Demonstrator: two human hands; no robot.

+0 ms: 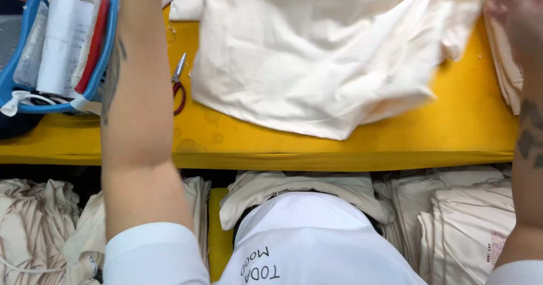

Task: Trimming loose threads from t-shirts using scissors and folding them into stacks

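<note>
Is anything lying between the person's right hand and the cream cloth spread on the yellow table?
Nothing visible does. The right hand is already at the upper right corner of the cream cloth, apparently touching it. The scissors lie off the cloth's left edge on the yellow table, well clear. The left hand is out of frame.

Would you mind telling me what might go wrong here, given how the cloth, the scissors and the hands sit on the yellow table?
1. The red-handled scissors lie right beside the cream cloth and the left forearm; a sweep of the cloth might drag or knock them.
2. The cloth's lower corner reaches toward the front edge of the yellow table, so it may slide off onto the stacks below.
3. The right hand is blurred at the cloth's corner; its grip cannot be judged.
</note>
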